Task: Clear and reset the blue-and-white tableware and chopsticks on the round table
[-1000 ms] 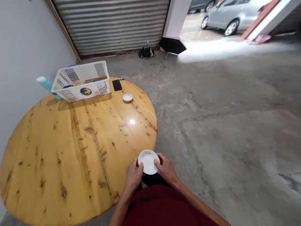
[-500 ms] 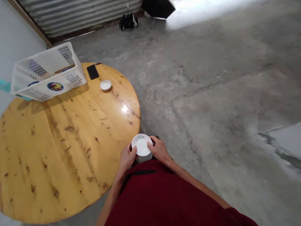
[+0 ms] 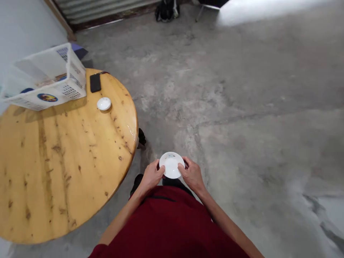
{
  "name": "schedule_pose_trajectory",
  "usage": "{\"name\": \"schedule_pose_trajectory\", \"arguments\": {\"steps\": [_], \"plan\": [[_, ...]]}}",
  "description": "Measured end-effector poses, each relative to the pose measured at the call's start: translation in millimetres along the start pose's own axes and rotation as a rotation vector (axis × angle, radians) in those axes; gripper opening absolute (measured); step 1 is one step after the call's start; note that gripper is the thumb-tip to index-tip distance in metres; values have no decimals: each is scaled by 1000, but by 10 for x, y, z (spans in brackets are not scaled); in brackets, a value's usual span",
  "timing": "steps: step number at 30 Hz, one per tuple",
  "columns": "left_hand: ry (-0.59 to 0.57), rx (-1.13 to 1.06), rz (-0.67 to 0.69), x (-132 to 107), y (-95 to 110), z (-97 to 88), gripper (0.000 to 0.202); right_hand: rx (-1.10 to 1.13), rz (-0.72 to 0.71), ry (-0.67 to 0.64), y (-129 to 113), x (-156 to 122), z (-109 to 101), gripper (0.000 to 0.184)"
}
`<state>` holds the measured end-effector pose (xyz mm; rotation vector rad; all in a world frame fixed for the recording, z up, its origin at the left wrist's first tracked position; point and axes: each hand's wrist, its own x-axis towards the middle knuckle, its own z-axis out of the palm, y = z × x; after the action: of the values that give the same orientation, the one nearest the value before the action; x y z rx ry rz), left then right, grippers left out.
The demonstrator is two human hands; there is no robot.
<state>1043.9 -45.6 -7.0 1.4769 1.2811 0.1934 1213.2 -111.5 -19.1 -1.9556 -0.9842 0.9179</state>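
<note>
A small white dish (image 3: 171, 165) with a few printed marks near its far rim is held in front of my body, above the floor. My left hand (image 3: 152, 175) grips its left edge, thumb over the rim. On the opposite edge my right hand (image 3: 192, 174) is closed the same way; the fingers under the dish are hidden. Another small white dish (image 3: 104, 104) lies on the round wooden table (image 3: 88, 161), near a black phone (image 3: 95, 82).
A white plastic basket (image 3: 53, 94) with things inside stands at the table's far left. Grey concrete floor (image 3: 242, 89) spreads to the right. By the corrugated wall (image 3: 107, 10) sits a dark object (image 3: 167, 10).
The view has swung, and the table and basket now sit further left. Both hands and the dish have moved away from the table edge, over the floor; the grip is the same.
</note>
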Motion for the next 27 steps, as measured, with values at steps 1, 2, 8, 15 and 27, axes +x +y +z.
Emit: {"name": "schedule_pose_trajectory", "arguments": {"steps": [1, 2, 8, 15, 27], "plan": [[9, 10, -20, 38, 73, 36, 22, -10, -10, -18, 3, 83, -64, 42], [21, 16, -39, 73, 136, 57, 21, -15, -15, -37, 4, 164, -107, 43], [162, 0, -102, 320, 328, -12, 24, 9, -5, -157, -61, 658, -90, 50], [193, 33, -142, 904, 526, -262, 24, -41, 14, -199, -279, 1387, 19, 52], [456, -90, -206, 1805, 716, -1295, 24, -157, -178, -408, -1270, 2850, 716, 50]]}}
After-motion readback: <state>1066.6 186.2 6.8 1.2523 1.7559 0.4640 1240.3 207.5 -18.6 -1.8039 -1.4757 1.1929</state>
